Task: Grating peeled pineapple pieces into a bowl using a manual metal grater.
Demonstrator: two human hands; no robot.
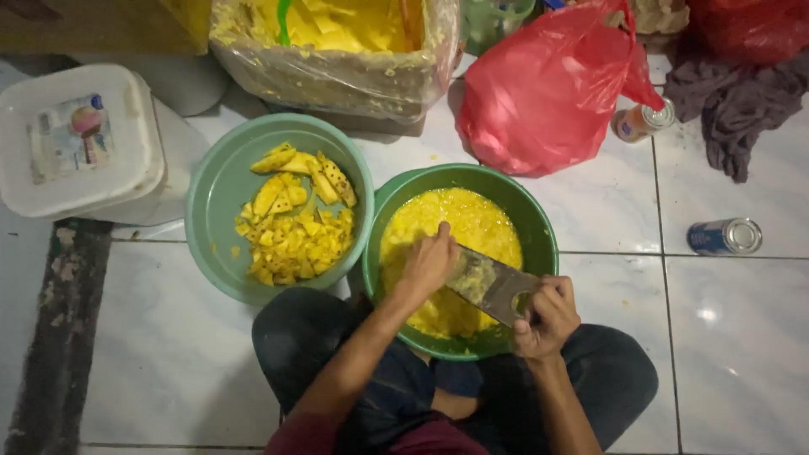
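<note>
Over tiled floor, right hand steadies grater, left hand presses.

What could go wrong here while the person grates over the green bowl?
The left hand presses close against the grater, so its fingers could be scraped. The right hand holds the grater only at its lower end; it might slip. The bowl lies against the person's legs and may tip.

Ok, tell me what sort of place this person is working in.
Probably a home or small food-prep area, with the work done seated on a white tiled floor. A green basin of grated yellow pulp, a second basin of cut yellow pieces and a plastic-lined box of yellow mash suggest it.
</note>
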